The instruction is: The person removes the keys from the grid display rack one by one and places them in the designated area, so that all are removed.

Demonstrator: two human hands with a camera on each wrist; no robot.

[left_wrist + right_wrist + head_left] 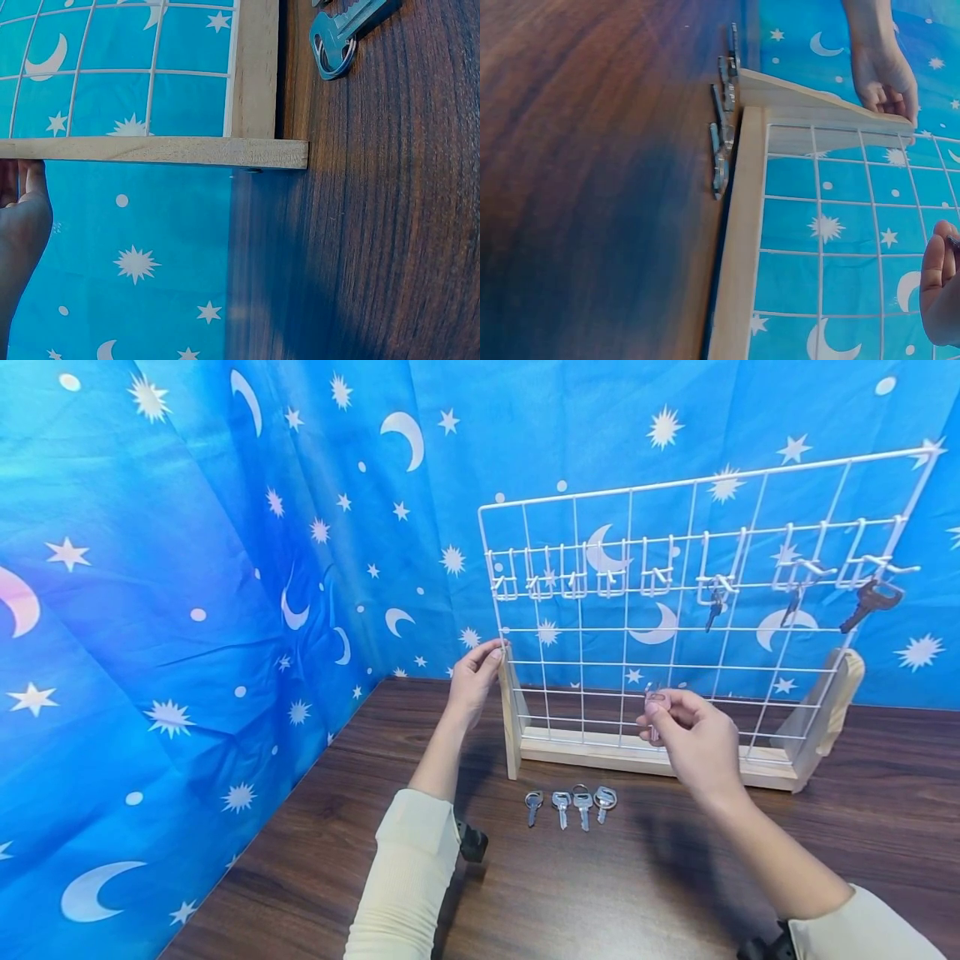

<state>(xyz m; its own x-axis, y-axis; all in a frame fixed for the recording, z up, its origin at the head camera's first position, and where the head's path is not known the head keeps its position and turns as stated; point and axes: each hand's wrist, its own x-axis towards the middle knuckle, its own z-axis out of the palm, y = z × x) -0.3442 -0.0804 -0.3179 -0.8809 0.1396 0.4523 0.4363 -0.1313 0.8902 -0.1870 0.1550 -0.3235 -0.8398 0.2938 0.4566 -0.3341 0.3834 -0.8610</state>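
Note:
A white wire grid rack (pixel 626 664) with wooden side supports stands on the table. At its left end, my left hand (pixel 474 681) grips the top of the wooden support (pixel 512 718) between thumb and fingers. My right hand (pixel 697 735) is in front of the lower middle of the grid and pinches a metal key (pixel 656 695) with a ring, partly hidden by the fingers. In the right wrist view only part of the right hand (pixel 941 289) shows at the edge. Several silver keys (pixel 582 808) with rings lie in a row before the rack's base.
White hooks (pixel 611 578) line the upper grid. Three keys hang at the right: one small key (pixel 715 607), another key (pixel 791 603) and a larger dark key (pixel 870 602). A blue curtain (pixel 405 552) with moons and stars surrounds the dark wooden table (pixel 525 893) at left and back.

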